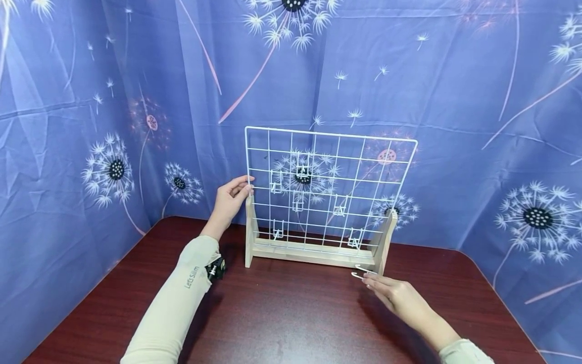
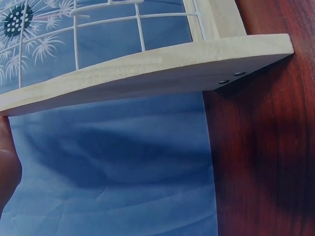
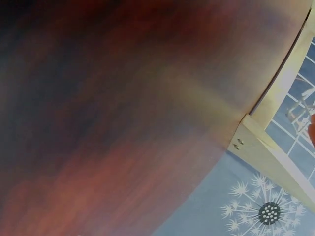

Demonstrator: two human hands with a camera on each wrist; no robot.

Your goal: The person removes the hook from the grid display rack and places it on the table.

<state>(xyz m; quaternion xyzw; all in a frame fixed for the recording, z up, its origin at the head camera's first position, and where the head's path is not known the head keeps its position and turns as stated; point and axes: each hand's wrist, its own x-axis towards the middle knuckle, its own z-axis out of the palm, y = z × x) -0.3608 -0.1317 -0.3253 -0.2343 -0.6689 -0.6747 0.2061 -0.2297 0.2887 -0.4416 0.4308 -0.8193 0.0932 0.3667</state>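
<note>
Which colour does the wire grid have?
The wire grid is white, clearest in the head view.

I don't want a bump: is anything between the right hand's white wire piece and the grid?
Nothing visible blocks the white wire piece from the grid; just the wooden rail runs low along its bottom.

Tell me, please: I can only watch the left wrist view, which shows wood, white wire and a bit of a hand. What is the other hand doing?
Observer: The head view shows the right hand holding a white wire piece with two hooked ends.
Visitor: Neat! And that hand at my picture's edge, what has it got?
Observer: That left hand grips the left edge of the wire grid with its fingers, just above the wooden upright.
Visitor: How many things hang on that grid?
Observer: Six small wire hooks, as far as I can count.
</note>
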